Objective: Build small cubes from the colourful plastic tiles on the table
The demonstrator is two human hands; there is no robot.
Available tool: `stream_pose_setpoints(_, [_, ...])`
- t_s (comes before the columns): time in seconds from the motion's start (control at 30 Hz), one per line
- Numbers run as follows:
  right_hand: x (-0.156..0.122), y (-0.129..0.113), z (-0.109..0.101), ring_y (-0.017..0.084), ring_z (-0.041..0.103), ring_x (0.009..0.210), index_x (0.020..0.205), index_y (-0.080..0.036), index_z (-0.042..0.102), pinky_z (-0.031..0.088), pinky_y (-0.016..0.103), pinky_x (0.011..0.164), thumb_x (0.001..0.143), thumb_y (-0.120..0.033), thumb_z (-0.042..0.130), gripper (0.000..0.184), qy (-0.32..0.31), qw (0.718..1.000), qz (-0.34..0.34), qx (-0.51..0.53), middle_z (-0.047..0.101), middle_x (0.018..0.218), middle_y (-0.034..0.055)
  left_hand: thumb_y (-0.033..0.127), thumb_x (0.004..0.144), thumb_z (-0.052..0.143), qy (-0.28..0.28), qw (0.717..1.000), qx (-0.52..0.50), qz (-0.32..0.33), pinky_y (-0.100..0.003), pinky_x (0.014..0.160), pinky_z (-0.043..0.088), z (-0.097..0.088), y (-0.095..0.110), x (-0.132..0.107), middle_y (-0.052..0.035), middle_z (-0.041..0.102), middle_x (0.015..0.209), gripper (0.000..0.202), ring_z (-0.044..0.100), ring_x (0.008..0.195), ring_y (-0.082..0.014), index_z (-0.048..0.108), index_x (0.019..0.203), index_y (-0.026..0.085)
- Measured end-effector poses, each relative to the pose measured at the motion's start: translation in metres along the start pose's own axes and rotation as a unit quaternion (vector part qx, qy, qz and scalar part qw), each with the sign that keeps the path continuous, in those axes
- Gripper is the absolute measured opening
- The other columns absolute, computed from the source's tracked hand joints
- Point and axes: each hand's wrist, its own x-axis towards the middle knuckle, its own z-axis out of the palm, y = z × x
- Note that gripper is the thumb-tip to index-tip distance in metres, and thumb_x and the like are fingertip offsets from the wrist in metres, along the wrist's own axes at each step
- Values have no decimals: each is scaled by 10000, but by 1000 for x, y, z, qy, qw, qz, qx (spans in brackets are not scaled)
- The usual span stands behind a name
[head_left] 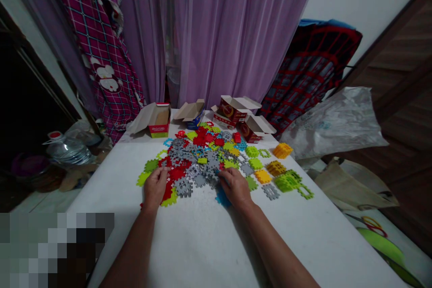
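A heap of flat interlocking plastic pieces, mostly grey (184,153) and red (177,173) with some lime green ones (170,198), spreads over the white table. At the heap's left edge is my left hand (155,189), its fingers drawn together beside red pieces; whatever they hold is hidden. My right hand (238,187) has its fingers curled at the heap's near right edge, pinching a small piece by the grey ones. A blue piece (222,198) lies partly under this hand. Right of it sit joined stacks in lime green (287,181), dark yellow (276,168) and orange (282,150).
Opened cardboard boxes stand along the table's far edge: a red and green one (159,126), a blue one (195,121) and several dark red ones (232,111). Purple curtains (219,31) hang behind. A clear plastic bag (337,121) is beyond the right edge.
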Motion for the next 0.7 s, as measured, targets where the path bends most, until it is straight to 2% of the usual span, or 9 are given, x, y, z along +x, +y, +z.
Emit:
stream_pose_setpoints(0.13, [-31, 21, -2, 198, 604, 944, 1047, -231, 739, 462, 280, 812, 942, -205, 473, 287, -8, 1000, 4, -15, 682, 996, 79, 605, 774, 490, -4, 1000, 8, 1, -315, 771, 537, -1, 1, 0, -42, 775, 847, 468, 714, 823, -219, 734, 868, 218])
stream_pose_setpoints(0.3, [-45, 29, -3, 192, 600, 954, 1028, -221, 723, 458, 277, 826, 943, -173, 435, 304, -10, 1000, -3, -6, 689, 1015, 81, 620, 769, 489, -3, 1000, 5, 10, -311, 764, 541, -2, 4, -1, -40, 777, 848, 478, 713, 821, -215, 735, 864, 221])
stream_pose_setpoints(0.37, [-50, 30, -4, 191, 599, 987, 1039, -211, 705, 458, 278, 859, 916, -147, 432, 306, 4, 1000, 15, 5, 689, 1038, 81, 622, 770, 491, -1, 1000, 6, 8, -306, 761, 541, -2, 4, -1, -36, 773, 832, 483, 713, 824, -213, 736, 871, 219])
stream_pose_setpoints(0.43, [-57, 30, -6, 189, 600, 1007, 1038, -202, 691, 456, 275, 877, 893, -150, 442, 293, 29, 998, 61, 7, 687, 1055, 80, 621, 766, 496, 1, 1000, 11, 8, -304, 754, 539, -2, 5, -1, -35, 768, 817, 479, 713, 822, -216, 734, 869, 218])
stream_pose_setpoints(0.57, [-67, 24, -10, 197, 616, 975, 1007, -198, 694, 463, 276, 844, 920, -325, 495, 252, 46, 986, 161, -18, 687, 1021, 78, 624, 758, 497, 1, 1000, 17, 5, -304, 744, 540, -2, 5, 0, -34, 760, 795, 482, 710, 812, -219, 726, 862, 213])
stream_pose_setpoints(0.7, [-64, 15, -10, 231, 610, 1024, 1106, -206, 703, 464, 309, 853, 885, -493, 578, 383, -2, 985, 165, -57, 674, 1091, 93, 632, 759, 488, 3, 1000, 21, 9, -305, 731, 538, -2, 3, 1, -39, 752, 772, 498, 706, 794, -218, 726, 855, 205])
